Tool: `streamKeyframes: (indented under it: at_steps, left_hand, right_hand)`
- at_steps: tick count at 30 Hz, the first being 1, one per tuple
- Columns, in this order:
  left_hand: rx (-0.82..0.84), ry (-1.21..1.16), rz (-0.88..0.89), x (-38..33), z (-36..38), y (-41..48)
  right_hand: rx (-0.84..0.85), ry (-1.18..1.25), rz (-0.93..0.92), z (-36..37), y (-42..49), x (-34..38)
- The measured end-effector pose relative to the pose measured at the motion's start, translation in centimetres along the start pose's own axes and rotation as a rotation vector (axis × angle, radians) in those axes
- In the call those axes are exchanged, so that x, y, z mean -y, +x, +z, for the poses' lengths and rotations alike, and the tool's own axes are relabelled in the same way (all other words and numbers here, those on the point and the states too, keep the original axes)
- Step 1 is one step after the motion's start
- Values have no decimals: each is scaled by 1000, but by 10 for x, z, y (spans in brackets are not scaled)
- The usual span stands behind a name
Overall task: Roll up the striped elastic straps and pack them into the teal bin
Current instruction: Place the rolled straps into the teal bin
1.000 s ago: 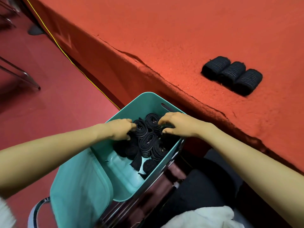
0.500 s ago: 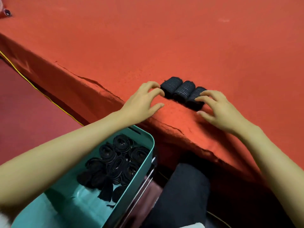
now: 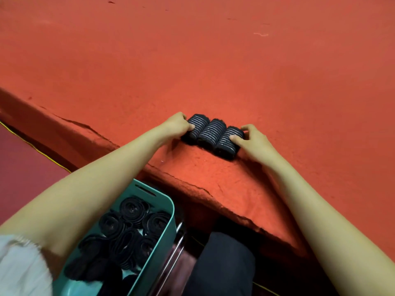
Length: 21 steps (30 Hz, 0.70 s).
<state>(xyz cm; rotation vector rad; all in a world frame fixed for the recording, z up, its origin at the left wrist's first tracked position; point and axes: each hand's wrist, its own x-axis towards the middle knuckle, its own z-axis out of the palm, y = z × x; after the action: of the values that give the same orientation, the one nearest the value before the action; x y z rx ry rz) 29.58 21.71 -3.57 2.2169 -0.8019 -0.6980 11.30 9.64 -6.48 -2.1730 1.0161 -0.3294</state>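
While three rolled straps point(image 3: 210, 135) lie touching on the worktop point(image 3: 235, 71), my left grip point(image 3: 176, 126) clasps the leftmost roll, my right grip point(image 3: 251, 139) clasps the rightmost, teal bin point(image 3: 164, 231) below the edge.

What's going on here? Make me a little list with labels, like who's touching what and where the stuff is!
Left hand: pressing on the left end of the row of rolls
Right hand: pressing on the right end of the row
Rolls on table: three striped rolled straps, side by side, touching
Table: covered in red cloth
Teal bin: below the table edge, near the left arm
In the bin: many dark rolled straps, packed together
Lifted yet: cannot tell; the three rolls look to be on the table
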Motion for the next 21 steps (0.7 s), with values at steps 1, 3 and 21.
streamKeyframes:
  at_steps: [1,3,21]
  left_hand:
    - [26,-51,-18,-1,-4,0]
    - [78,-71,-38,-1,-10,-4]
    - [-25,371,665,36,-10,-114]
  right_hand:
    - [-7,66,19,1,0,0]
    - [-31,173,30,1,-4,-2]
    - [-22,131,-318,2,-87,31]
